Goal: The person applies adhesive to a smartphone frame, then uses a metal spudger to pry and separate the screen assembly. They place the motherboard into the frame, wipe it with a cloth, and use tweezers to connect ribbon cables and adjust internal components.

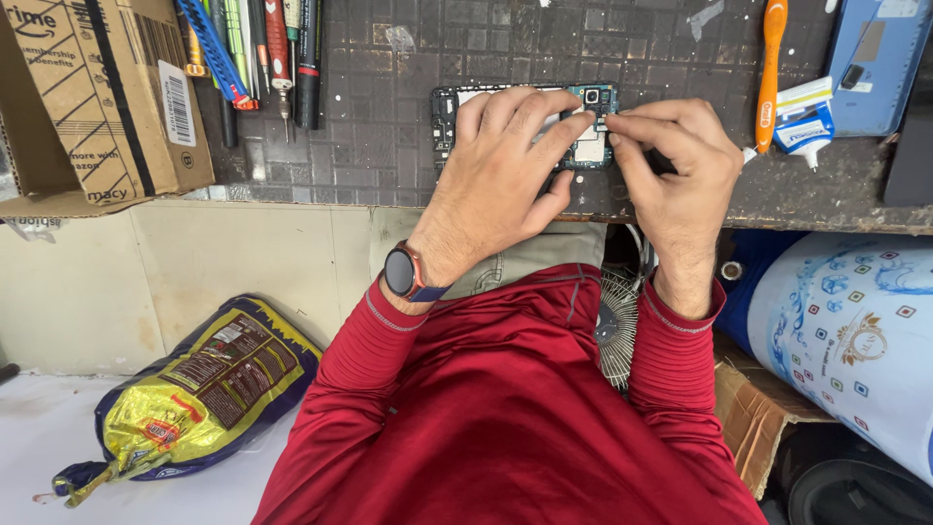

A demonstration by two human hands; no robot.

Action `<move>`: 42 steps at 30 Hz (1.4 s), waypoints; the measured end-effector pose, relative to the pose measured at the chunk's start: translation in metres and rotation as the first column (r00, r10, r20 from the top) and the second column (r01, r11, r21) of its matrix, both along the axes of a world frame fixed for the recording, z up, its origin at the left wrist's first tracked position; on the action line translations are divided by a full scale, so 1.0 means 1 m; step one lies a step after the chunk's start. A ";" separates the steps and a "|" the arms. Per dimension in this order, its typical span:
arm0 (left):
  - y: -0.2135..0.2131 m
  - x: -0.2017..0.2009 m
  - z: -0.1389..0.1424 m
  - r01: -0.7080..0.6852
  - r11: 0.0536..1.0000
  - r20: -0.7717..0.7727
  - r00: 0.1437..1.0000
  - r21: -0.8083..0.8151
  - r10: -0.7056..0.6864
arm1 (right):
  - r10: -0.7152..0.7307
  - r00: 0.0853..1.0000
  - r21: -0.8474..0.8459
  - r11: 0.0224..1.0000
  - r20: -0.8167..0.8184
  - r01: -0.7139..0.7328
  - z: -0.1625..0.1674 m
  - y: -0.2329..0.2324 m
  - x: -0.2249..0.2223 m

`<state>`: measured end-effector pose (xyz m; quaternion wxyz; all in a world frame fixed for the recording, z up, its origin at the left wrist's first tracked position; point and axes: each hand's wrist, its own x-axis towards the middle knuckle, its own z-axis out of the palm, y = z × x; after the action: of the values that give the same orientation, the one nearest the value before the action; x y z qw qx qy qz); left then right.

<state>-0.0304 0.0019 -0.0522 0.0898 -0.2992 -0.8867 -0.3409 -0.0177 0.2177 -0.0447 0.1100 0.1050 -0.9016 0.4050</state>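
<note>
At upper centre, the left hand [505, 170] pins the opened phone [525, 126] flat, steadying it; the right hand [675, 165] pinches narrowly at its circuit board [590, 148].

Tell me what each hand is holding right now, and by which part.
The left hand presses down on the opened phone, fingers across its middle. The right hand pinches at the circuit board near the camera; whether it grips anything cannot be told.

A dark, scratched workbench [389, 117] with white paint spots runs across the top. Under it is a pale, stained wall [224, 262]. The floor [39, 437] is white, and a shiny yellow and blue bag [194, 389] lies on it. A brown cardboard box [87, 97] sits on the bench. The light is bright and even.
</note>
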 end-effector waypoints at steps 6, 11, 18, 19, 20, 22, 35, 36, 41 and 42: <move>0.000 0.001 0.002 0.004 1.000 0.012 1.000 -0.015 -0.003 | -0.002 1.000 -0.023 1.000 0.023 0.003 0.001 0.000 0.000; 0.000 0.000 0.002 0.006 1.000 0.000 1.000 -0.026 -0.006 | 0.017 1.000 -0.003 1.000 0.013 -0.016 0.003 -0.001 -0.001; 0.000 0.000 0.001 0.008 1.000 0.012 1.000 -0.016 -0.008 | 0.012 1.000 -0.015 1.000 0.015 -0.012 0.003 -0.002 -0.001; 0.000 0.001 0.002 0.007 1.000 0.010 1.000 -0.015 -0.007 | 0.007 0.999 -0.034 0.999 0.031 -0.006 0.003 -0.002 -0.001; 0.000 0.001 0.002 0.005 1.000 0.008 1.000 -0.016 -0.005 | 0.006 1.000 -0.033 0.999 0.026 -0.005 0.002 -0.002 -0.001; -0.001 0.000 0.002 0.005 1.000 0.005 1.000 -0.023 -0.005 | 0.004 1.000 -0.031 1.000 0.014 -0.004 0.002 -0.003 -0.001; 0.000 -0.002 0.004 0.022 0.999 0.009 1.000 -0.031 -0.022 | -0.028 1.000 -0.012 1.000 -0.003 0.028 -0.001 -0.001 -0.002; 0.000 -0.001 0.005 0.020 0.999 0.014 1.000 -0.031 -0.020 | -0.027 1.000 -0.007 1.000 -0.004 0.027 -0.001 -0.001 -0.002; 0.000 -0.001 0.005 0.015 1.000 0.015 1.000 -0.021 -0.014 | -0.038 0.999 -0.003 0.999 -0.014 0.038 -0.001 -0.002 0.000; 0.000 -0.001 0.005 0.015 1.000 0.021 1.000 -0.015 -0.015 | -0.039 0.999 0.002 0.999 -0.017 0.039 -0.002 -0.002 0.000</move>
<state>-0.0319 0.0016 -0.0470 0.0755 -0.3030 -0.8879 -0.3379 -0.0176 0.2156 -0.0462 0.1252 0.0909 -0.9031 0.4007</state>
